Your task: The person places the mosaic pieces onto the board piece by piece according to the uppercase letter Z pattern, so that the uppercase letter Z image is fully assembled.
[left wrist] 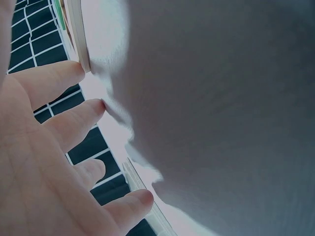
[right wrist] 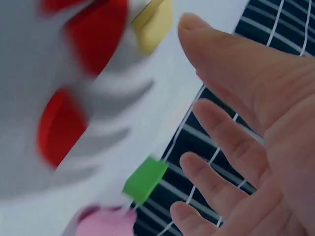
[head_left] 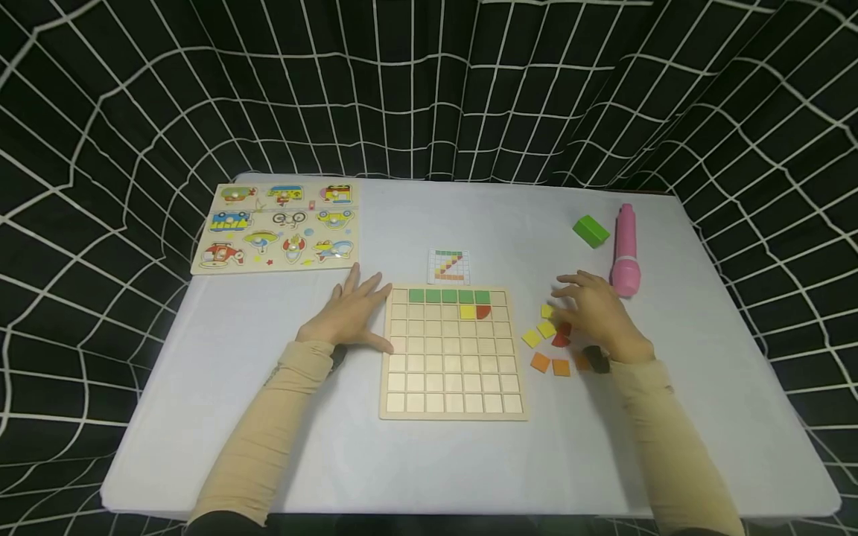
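Observation:
A wooden grid board (head_left: 444, 383) lies in the middle of the table. Along its top row sit several green squares (head_left: 450, 296), with a yellow square (head_left: 467, 312) and a red quarter-circle (head_left: 483, 313) in the row below. My left hand (head_left: 345, 316) rests at the board's left side, fingers spread, index fingertip right at the board's edge (left wrist: 79, 39). Over the loose pieces to the right hovers my right hand (head_left: 596, 309), loosely curved and holding nothing. Beneath it lie red quarter-circles (right wrist: 101, 37), yellow squares (head_left: 531, 339) and orange squares (head_left: 540, 362), some partly hidden.
Behind the board lies a small pattern card (head_left: 449, 266). A vehicle peg puzzle (head_left: 308, 257) occupies the back left. At the back right are a green block (head_left: 591, 231) and a pink bottle-shaped object (head_left: 626, 246). A dark piece (head_left: 596, 359) lies by the right wrist.

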`<state>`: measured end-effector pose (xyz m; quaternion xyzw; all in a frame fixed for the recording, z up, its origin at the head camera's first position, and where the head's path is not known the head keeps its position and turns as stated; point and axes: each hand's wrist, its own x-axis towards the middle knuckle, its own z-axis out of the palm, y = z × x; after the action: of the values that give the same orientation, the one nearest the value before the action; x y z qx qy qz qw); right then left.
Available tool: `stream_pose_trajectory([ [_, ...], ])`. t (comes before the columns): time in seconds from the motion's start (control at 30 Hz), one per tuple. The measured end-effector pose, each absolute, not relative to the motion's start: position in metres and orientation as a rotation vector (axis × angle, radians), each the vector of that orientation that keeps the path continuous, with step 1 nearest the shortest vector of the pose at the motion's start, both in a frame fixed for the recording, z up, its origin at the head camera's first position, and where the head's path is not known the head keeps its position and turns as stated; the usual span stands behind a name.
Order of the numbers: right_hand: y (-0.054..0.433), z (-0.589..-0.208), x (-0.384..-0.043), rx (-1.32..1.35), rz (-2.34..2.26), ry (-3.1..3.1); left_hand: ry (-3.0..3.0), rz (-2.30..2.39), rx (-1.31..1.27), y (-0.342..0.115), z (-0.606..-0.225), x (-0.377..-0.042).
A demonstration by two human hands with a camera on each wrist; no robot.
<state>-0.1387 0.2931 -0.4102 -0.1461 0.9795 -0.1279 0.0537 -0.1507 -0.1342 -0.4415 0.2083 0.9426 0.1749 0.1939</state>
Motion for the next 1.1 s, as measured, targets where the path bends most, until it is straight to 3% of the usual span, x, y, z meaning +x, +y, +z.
stream_pose_trajectory([
  [0.63,0.339,-0.433,-0.112,-0.185,-0.444,2.827,2.631,0.471,0.578,-0.135,-0.441,-0.145],
  [0.9,0.334,-0.430,-0.117,-0.326,-0.411,2.910,2.629,0.477,0.581,-0.136,-0.441,-0.148],
  [1.1,0.304,-0.412,-0.125,-0.471,-0.403,3.013,2.627,0.475,0.582,-0.134,-0.441,-0.151],
])
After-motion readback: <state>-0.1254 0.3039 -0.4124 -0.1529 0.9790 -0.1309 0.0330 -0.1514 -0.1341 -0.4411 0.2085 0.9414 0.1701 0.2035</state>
